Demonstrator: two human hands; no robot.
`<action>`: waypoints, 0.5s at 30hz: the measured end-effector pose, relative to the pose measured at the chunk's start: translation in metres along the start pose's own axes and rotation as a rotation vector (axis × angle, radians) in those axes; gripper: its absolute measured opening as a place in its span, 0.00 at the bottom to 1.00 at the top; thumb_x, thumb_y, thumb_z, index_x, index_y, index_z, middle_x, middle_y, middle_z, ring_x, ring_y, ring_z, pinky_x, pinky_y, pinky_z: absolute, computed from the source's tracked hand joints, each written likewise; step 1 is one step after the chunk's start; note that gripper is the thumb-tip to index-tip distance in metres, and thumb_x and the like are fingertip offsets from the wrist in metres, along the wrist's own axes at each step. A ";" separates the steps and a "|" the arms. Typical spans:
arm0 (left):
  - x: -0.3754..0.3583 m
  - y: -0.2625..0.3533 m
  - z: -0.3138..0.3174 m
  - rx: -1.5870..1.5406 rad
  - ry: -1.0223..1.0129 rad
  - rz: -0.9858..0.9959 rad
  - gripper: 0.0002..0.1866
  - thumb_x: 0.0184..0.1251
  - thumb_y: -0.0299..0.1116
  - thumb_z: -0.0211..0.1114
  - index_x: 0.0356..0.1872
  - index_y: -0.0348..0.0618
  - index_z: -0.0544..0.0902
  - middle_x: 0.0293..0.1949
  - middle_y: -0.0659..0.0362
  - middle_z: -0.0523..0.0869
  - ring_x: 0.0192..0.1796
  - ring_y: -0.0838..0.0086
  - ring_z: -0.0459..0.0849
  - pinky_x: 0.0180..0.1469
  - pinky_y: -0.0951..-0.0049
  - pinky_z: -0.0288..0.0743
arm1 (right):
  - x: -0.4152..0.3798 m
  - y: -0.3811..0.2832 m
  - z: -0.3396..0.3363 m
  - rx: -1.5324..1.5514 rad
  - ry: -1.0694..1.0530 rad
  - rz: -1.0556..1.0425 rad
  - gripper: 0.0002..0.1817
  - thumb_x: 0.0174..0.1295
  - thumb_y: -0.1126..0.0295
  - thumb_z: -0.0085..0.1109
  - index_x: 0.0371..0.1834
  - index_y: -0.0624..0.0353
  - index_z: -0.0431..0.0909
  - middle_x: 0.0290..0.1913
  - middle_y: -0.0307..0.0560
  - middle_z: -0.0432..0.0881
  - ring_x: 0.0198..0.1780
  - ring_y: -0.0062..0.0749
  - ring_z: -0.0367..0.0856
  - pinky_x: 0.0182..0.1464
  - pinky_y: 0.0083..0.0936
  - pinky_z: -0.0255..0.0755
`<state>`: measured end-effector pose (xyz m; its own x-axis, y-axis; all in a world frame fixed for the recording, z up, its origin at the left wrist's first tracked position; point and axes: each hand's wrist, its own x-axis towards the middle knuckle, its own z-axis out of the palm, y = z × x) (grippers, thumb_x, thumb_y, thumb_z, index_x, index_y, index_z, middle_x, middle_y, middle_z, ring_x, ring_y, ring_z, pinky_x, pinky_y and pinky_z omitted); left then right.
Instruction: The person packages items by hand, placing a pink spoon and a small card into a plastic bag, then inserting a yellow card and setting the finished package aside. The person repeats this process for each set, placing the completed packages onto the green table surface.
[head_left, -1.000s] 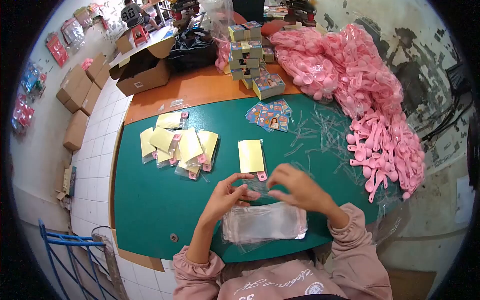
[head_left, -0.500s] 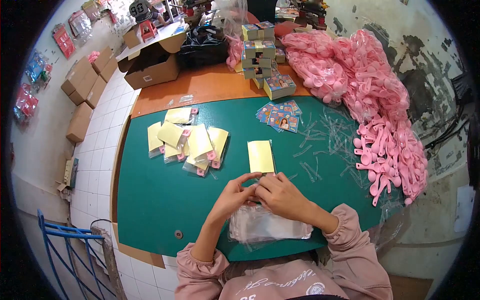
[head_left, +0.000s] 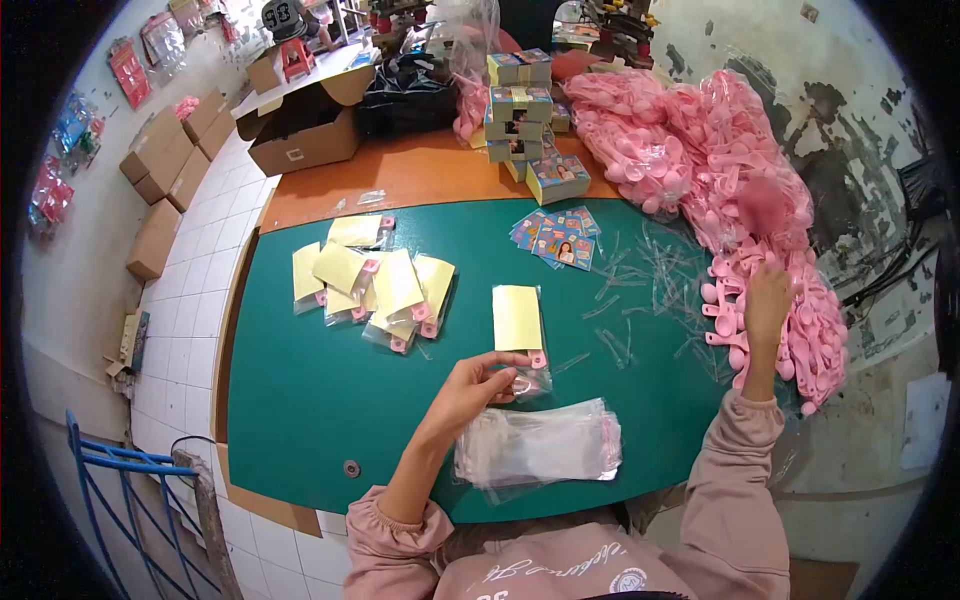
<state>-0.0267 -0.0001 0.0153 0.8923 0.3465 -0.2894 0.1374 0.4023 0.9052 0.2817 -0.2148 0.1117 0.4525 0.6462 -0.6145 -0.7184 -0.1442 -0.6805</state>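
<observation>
My left hand [head_left: 480,385] pinches the flap end of a clear plastic bag [head_left: 535,383]. A yellow card [head_left: 517,318] fills the upper part of that bag, and a pink handle end shows below it. Out on the right, my right hand [head_left: 768,295] is closed at the heap of pink measuring spoons [head_left: 825,345]. A motion-blurred pink spoon [head_left: 762,205] sticks up beyond its fingers; the grip itself is partly hidden. Directly below my left hand lies a stack of clear bags [head_left: 545,445].
Several filled bags with yellow cards [head_left: 398,285] lie at left. Printed cards [head_left: 565,240] are fanned near the back, before bundled card stacks [head_left: 520,105]. Clear plastic strips [head_left: 620,345] litter the right side. Bulging bags of spoons [head_left: 640,140] and an open carton [head_left: 305,135] stand behind.
My right hand has left the bag and swung right to the spoon heap, where a spoon is now raised. My left hand stays at the bag's flap.
</observation>
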 end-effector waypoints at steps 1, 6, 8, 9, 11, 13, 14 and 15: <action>0.000 0.000 0.001 -0.024 -0.005 -0.003 0.12 0.66 0.30 0.54 0.47 0.36 0.76 0.36 0.60 0.83 0.39 0.82 0.80 0.40 0.84 0.73 | 0.010 0.018 0.006 -0.531 0.025 -0.428 0.16 0.52 0.66 0.58 0.43 0.58 0.69 0.44 0.48 0.68 0.46 0.37 0.68 0.49 0.32 0.63; 0.003 0.002 0.014 -0.130 0.010 0.030 0.12 0.66 0.29 0.52 0.47 0.35 0.75 0.38 0.58 0.83 0.41 0.78 0.81 0.42 0.82 0.73 | 0.028 0.130 0.095 -1.281 -0.305 -0.996 0.27 0.44 0.70 0.68 0.47 0.60 0.66 0.43 0.49 0.64 0.41 0.38 0.69 0.46 0.30 0.67; -0.002 0.000 0.010 -0.163 0.027 0.028 0.11 0.66 0.27 0.51 0.46 0.34 0.75 0.37 0.56 0.83 0.41 0.76 0.82 0.41 0.81 0.74 | 0.042 0.148 0.105 -1.263 -0.305 -0.948 0.24 0.45 0.72 0.66 0.46 0.59 0.68 0.41 0.48 0.65 0.40 0.37 0.70 0.44 0.29 0.69; -0.004 -0.002 0.004 -0.148 -0.004 0.022 0.12 0.67 0.28 0.50 0.48 0.36 0.74 0.39 0.56 0.82 0.41 0.77 0.81 0.42 0.81 0.74 | 0.055 0.152 0.106 -1.174 -0.348 -0.925 0.19 0.48 0.71 0.65 0.43 0.60 0.70 0.41 0.48 0.66 0.38 0.35 0.72 0.43 0.27 0.70; -0.007 0.007 -0.002 -0.131 -0.024 0.030 0.13 0.68 0.29 0.49 0.50 0.37 0.72 0.41 0.57 0.82 0.42 0.78 0.80 0.43 0.81 0.73 | 0.065 0.149 0.111 -1.088 -0.404 -0.912 0.14 0.50 0.70 0.63 0.39 0.60 0.72 0.41 0.48 0.67 0.36 0.34 0.74 0.42 0.26 0.71; -0.011 0.016 -0.001 0.005 0.057 -0.041 0.14 0.69 0.29 0.45 0.55 0.43 0.67 0.41 0.56 0.82 0.42 0.76 0.81 0.43 0.80 0.73 | 0.063 0.144 0.106 -0.919 -0.381 -0.717 0.09 0.52 0.73 0.61 0.35 0.61 0.74 0.38 0.45 0.69 0.35 0.27 0.74 0.40 0.21 0.71; -0.009 0.012 0.000 0.065 0.105 -0.004 0.18 0.67 0.25 0.47 0.57 0.45 0.63 0.39 0.54 0.82 0.41 0.74 0.82 0.40 0.79 0.74 | 0.068 0.147 0.099 -0.825 -0.404 -0.660 0.08 0.54 0.73 0.60 0.35 0.62 0.74 0.38 0.43 0.69 0.36 0.22 0.73 0.38 0.20 0.71; -0.007 0.010 0.003 0.062 0.107 -0.009 0.18 0.67 0.25 0.47 0.57 0.45 0.63 0.39 0.54 0.82 0.41 0.74 0.82 0.40 0.79 0.74 | 0.070 0.148 0.098 -0.825 -0.405 -0.653 0.08 0.54 0.73 0.60 0.35 0.62 0.74 0.38 0.43 0.69 0.36 0.22 0.73 0.38 0.20 0.71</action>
<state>-0.0300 -0.0004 0.0275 0.8403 0.4329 -0.3263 0.1744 0.3541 0.9188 0.1557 -0.1175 0.0070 0.3007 0.9533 0.0285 0.2304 -0.0436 -0.9721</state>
